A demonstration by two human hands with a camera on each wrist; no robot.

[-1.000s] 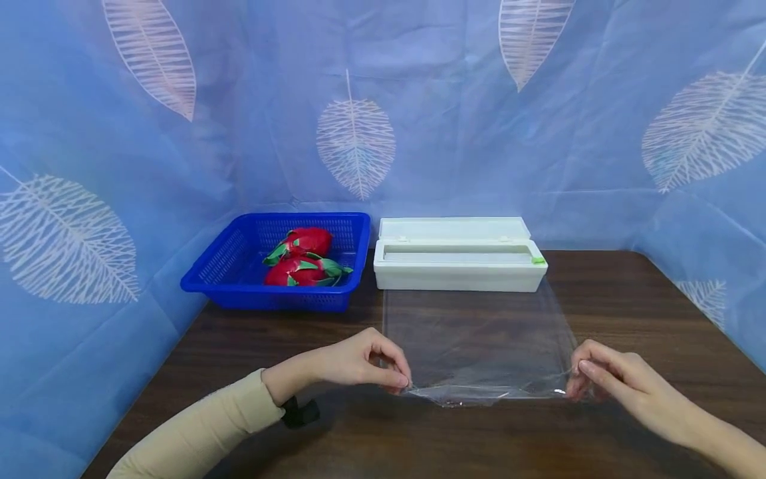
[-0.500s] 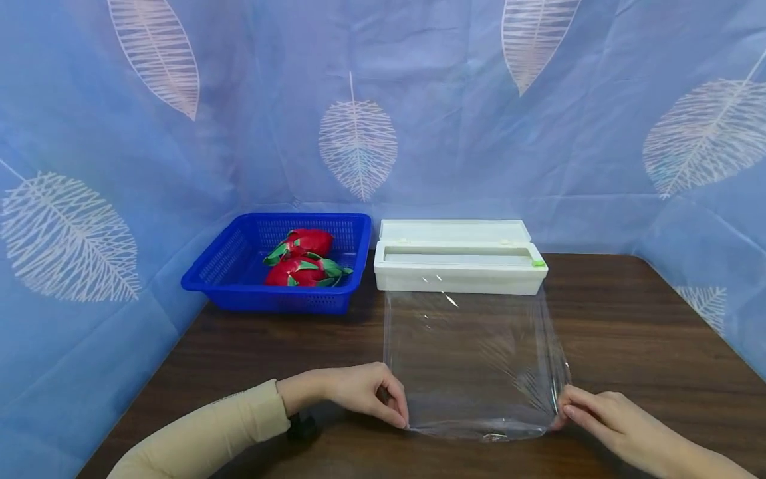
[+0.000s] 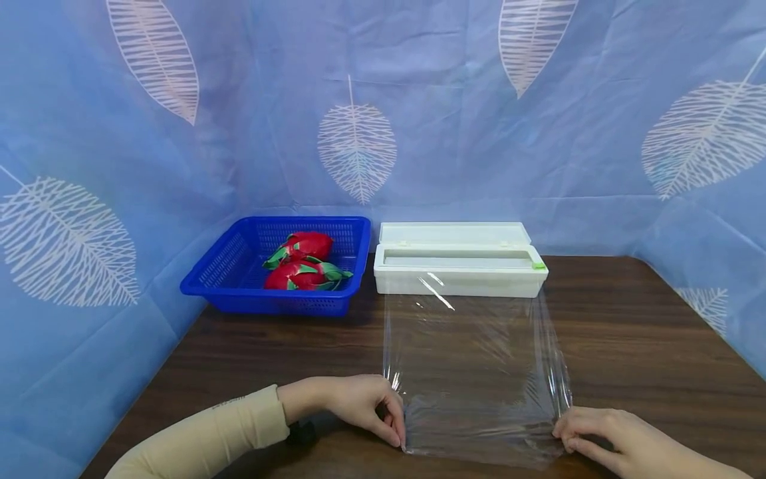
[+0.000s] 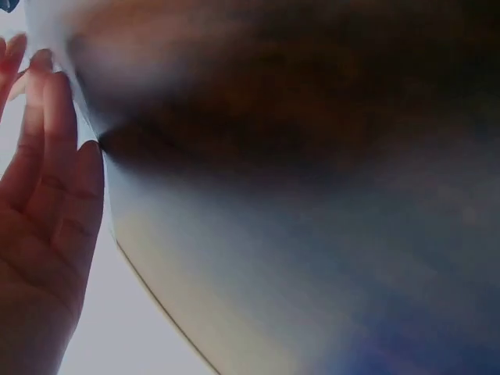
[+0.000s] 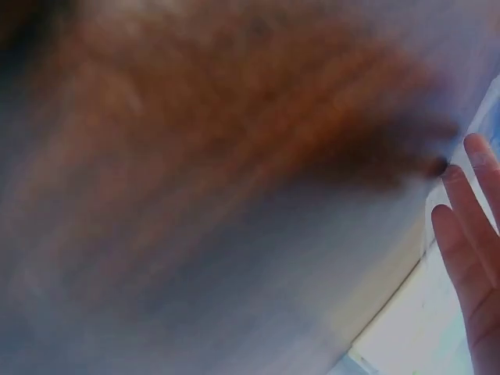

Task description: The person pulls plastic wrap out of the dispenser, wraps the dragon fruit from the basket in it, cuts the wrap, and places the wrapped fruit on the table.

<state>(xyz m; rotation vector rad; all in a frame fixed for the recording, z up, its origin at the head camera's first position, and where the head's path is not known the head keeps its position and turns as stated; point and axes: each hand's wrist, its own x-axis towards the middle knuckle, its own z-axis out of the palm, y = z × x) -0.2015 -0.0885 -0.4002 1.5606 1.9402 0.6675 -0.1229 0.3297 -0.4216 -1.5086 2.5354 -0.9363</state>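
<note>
- My left hand point(image 3: 365, 406) pinches the near left corner of the clear film point(image 3: 473, 372) between thumb and fingertips, well in front of the white box point(image 3: 457, 283).
- My right hand point(image 3: 610, 436) grips the film's near right corner, thumb below the bent fingers, also well in front of the white box and a little beyond its right end.
- The film stretches from the front of the white box toward me, low over the brown table point(image 3: 628, 319); creases run down its right edge, and bright streaks show close to the box.
- On the white box, the lid point(image 3: 451, 233) stands raised at the back, behind a long slot, and a green tab point(image 3: 538, 266) sits at the right end.
- Just left of the white box is a blue basket point(image 3: 269, 301) holding two red dragon fruits point(image 3: 299, 274) with green tips, touching each other.
- My beige sleeve point(image 3: 221, 426) lies in front of the white box, off to its left.
- Behind the white box hangs a blue cloth point(image 3: 443, 133) printed with white leaves.
</note>
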